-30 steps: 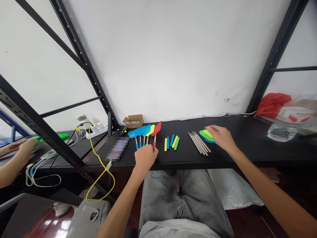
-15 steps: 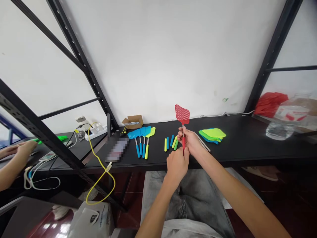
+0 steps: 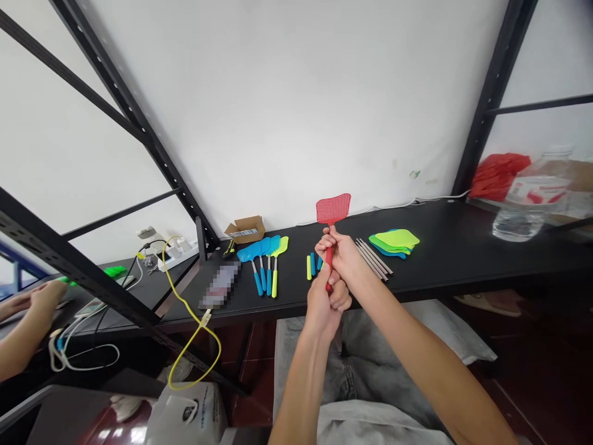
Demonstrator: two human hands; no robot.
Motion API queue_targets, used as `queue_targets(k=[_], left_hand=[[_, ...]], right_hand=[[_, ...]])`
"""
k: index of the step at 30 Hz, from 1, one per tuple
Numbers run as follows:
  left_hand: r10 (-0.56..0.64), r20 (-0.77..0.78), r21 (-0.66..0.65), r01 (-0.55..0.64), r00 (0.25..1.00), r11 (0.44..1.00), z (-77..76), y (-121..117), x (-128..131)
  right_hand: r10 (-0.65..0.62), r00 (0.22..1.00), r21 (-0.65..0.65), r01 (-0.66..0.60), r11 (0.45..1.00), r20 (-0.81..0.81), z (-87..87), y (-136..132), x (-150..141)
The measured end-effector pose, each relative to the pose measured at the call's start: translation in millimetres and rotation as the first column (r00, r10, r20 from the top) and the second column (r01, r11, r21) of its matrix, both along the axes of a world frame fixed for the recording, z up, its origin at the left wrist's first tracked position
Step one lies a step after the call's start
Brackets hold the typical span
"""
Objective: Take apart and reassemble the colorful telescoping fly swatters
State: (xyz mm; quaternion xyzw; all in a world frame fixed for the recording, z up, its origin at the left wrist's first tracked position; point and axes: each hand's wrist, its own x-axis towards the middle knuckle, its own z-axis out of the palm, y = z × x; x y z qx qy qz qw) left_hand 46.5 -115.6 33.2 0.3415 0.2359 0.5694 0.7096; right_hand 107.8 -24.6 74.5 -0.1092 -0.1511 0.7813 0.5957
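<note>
A red fly swatter [image 3: 333,209] is held upright over the front of the black table by both hands. My left hand [image 3: 327,300] is wrapped round its red handle. Just above, my right hand [image 3: 340,252] grips it below the mesh head, hiding most of the shaft. Left of my hands lie several blue fly swatters [image 3: 262,247] and a yellow fly swatter [image 3: 277,266]. Partly behind my hands are a yellow grip [image 3: 309,267] and blue grips [image 3: 313,264]. Metal rods [image 3: 375,259] and stacked yellow, green and blue swatter heads [image 3: 397,240] lie to the right.
A small cardboard box [image 3: 245,229] stands at the back left, near a pixelated phone [image 3: 221,284] with a yellow cable [image 3: 181,290]. A large plastic bottle [image 3: 532,198] and a red bag [image 3: 498,176] are at far right. Another person's hands [image 3: 39,303] work at far left.
My left hand has taken the red swatter off the row and carried it right. My right hand has left the swatter heads and joined it. The red head has since turned and tilted left.
</note>
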Motion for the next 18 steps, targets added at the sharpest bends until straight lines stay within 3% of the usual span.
queue_targets(k=[5, 10, 14, 18], left_hand=[[-0.019, 0.217, -0.085, 0.038, 0.976, 0.996, 9.4, -10.1, -6.1], [0.003, 0.219, -0.077, 0.015, 0.976, 0.997, 8.1, -15.1, -6.6], [0.106, -0.085, -0.049, -0.111, 0.991, 0.993, 5.2, -11.8, -4.4], [0.312, -0.473, 0.108, -0.297, 0.824, 0.949, 0.1, -7.3, -6.0]], right_hand=[[0.045, 0.997, -0.05, -0.048, 0.998, -0.064, 9.8, -5.6, -6.4], [0.065, 0.997, -0.049, -0.066, 0.997, -0.035, 10.7, -4.9, -10.7], [0.061, 0.998, -0.083, -0.063, 0.995, -0.016, 10.9, -1.6, -12.8], [0.095, 0.994, -0.113, -0.09, 0.99, 0.045, 10.7, 4.2, -15.4]])
